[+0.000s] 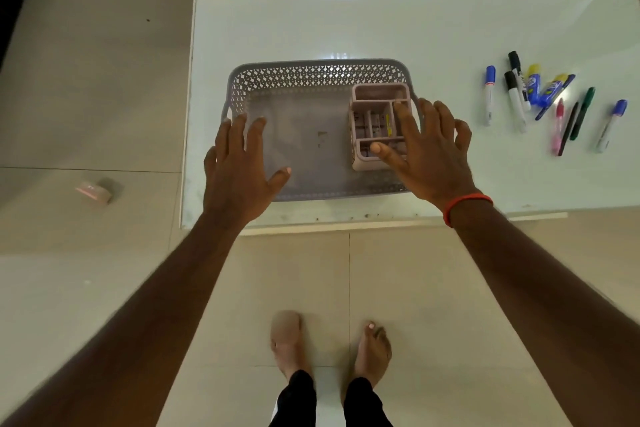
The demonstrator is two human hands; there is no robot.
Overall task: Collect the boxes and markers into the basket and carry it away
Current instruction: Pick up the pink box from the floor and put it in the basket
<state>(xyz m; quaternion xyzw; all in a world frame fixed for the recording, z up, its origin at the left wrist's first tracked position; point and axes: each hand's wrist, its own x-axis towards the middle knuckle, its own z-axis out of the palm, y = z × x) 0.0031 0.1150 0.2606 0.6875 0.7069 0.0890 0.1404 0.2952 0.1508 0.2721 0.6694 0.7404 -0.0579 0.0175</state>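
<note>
Off to the right of the basket point(322, 78) lie the markers point(540, 99) (mostly pointing away), nearest the open, empty right hand point(427, 152).

Both hands spread above the basket on the white table

Grey perforated basket point(273, 80) near the table's point(381, 24) front edge; pink compartmented organizer box point(375, 111) standing in its right end; left hand point(239, 173) open, fingers splayed over the basket's left side, holding nothing; right hand point(429, 156) open over the organizer box and the right rim, red band point(465, 204) at the wrist; contact with either unclear; cluster of markers point(540, 100) lying loose on the table, well to the right; small pink box point(95, 191) on the floor tiles to the left; bare feet point(329, 343) below.
</note>
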